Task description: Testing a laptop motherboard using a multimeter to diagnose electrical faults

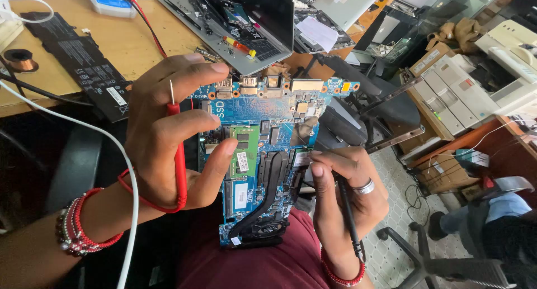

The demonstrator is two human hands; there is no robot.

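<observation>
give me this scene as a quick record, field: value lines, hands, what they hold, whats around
setting: wooden workbench, seen from the head camera
left hand: grips the blue circuit board by its left edge and holds a red probe, metal tip pointing up
right hand: holds a black probe with its tip at the board's right edge
board: upright over the lap, with a green memory module and a black heat pipe with fan
nearby: opened laptop, flat black battery, copper wire spool

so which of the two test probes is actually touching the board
The black probe in the right hand: its tip meets the blue circuit board. The red probe, in the left hand, points up, its tip clear of the board.
</observation>
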